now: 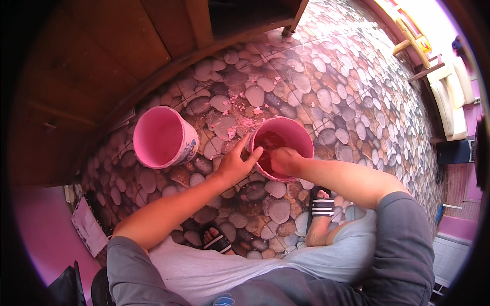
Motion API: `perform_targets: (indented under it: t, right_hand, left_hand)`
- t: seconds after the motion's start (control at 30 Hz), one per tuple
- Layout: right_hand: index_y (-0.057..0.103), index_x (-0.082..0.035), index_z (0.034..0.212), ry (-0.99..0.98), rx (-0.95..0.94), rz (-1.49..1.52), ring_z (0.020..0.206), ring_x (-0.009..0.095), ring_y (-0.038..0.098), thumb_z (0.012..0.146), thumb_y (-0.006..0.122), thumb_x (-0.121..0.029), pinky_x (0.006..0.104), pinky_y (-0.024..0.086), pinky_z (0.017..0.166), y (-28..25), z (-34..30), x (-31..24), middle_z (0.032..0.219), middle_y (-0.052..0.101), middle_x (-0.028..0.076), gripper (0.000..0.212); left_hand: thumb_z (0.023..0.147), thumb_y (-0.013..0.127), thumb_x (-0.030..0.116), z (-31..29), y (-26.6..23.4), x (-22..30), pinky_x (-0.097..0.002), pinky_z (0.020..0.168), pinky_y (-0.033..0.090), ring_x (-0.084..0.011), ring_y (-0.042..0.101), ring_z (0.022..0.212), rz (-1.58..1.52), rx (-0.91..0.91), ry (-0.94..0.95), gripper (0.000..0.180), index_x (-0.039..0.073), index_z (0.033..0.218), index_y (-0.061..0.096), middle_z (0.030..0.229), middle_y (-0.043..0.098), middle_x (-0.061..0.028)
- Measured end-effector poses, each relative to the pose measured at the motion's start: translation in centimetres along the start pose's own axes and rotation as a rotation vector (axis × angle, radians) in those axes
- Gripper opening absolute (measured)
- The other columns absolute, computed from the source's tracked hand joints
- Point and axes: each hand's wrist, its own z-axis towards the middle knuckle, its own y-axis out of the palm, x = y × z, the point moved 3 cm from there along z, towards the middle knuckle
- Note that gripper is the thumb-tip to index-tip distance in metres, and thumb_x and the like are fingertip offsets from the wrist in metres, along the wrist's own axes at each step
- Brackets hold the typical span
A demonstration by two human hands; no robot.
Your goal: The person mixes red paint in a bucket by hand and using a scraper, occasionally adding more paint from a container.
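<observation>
Near centre, probably steadying bucket (287, 133) at its nine o'clock with left hand (237, 166), fingers spread; holding right hand (285, 161) inside, can't tell grip.

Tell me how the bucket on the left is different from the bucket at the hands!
No hand touches the left bucket, but the other bucket has the right hand inside and the left hand at its rim.

The left bucket looks plain pink inside, while the other holds something dark reddish, perhaps liquid.

Both are pink, round and open at the top.
</observation>
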Motion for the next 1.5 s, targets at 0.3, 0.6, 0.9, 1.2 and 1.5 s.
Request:
perform_targets:
  t: [0.3, 0.6, 0.9, 1.2, 1.5]
  right_hand:
    - [0.069, -0.005, 0.104, -0.478, -0.256, -0.718, 0.084, 0.025, 0.071, 0.086, 0.056, -0.017, 0.0385, 0.057, 0.067, -0.9, -0.1, 0.8, 0.093, 0.072, 0.014, 0.026]
    - [0.072, -0.002, 0.106, -0.267, -0.203, -0.567, 0.090, 0.022, 0.070, 0.100, 0.041, -0.020, 0.0351, 0.057, 0.077, 0.8, 0.0, 2.9, 0.105, 0.072, 0.014, 0.037]
    - [0.059, 0.008, 0.122, -0.441, -0.116, -0.654, 0.084, 0.027, 0.071, 0.097, 0.042, -0.015, 0.0366, 0.057, 0.074, 2.7, -0.1, 2.6, 0.101, 0.071, 0.018, 0.038]
    - [0.061, 0.009, 0.116, -0.314, -0.071, -0.499, 0.090, 0.028, 0.071, 0.093, 0.045, -0.011, 0.0389, 0.057, 0.071, 2.7, -0.6, 2.9, 0.097, 0.071, 0.018, 0.034]
    - [0.071, 0.000, 0.105, -0.304, -0.151, -0.479, 0.088, 0.027, 0.071, 0.090, 0.050, -0.012, 0.0353, 0.057, 0.073, 0.9, -0.8, 0.3, 0.099, 0.071, 0.018, 0.028]
  left_hand:
    - [0.091, 0.064, 0.039, -2.5, 1.4, -2.2, -0.0402, 0.102, 0.043, -0.0386, 0.056, 0.121, -0.091, 0.000, -0.058, 0.076, -0.002, 0.147, 0.032, 0.131, 0.055, -0.0279]
    - [0.099, 0.057, 0.029, -2.7, 0.9, 0.0, -0.0333, 0.071, 0.060, -0.0216, 0.070, 0.087, -0.430, -0.146, -0.175, 0.063, 0.004, 0.149, 0.029, 0.117, 0.062, -0.0190]
    - [0.099, 0.057, 0.026, -2.8, 0.6, 0.3, -0.0311, 0.066, 0.061, -0.0186, 0.069, 0.085, -0.466, -0.132, -0.121, 0.060, 0.004, 0.148, 0.029, 0.116, 0.061, -0.0161]
    - [0.100, 0.056, 0.021, -2.5, 0.8, 0.8, -0.0333, 0.072, 0.064, -0.0199, 0.063, 0.100, -0.442, -0.201, -0.160, 0.060, 0.005, 0.150, 0.026, 0.124, 0.054, -0.0144]
    - [0.099, 0.057, 0.020, -2.9, 0.7, 0.2, -0.0350, 0.072, 0.064, -0.0206, 0.064, 0.097, -0.494, -0.146, -0.230, 0.057, 0.006, 0.147, 0.030, 0.119, 0.056, -0.0145]
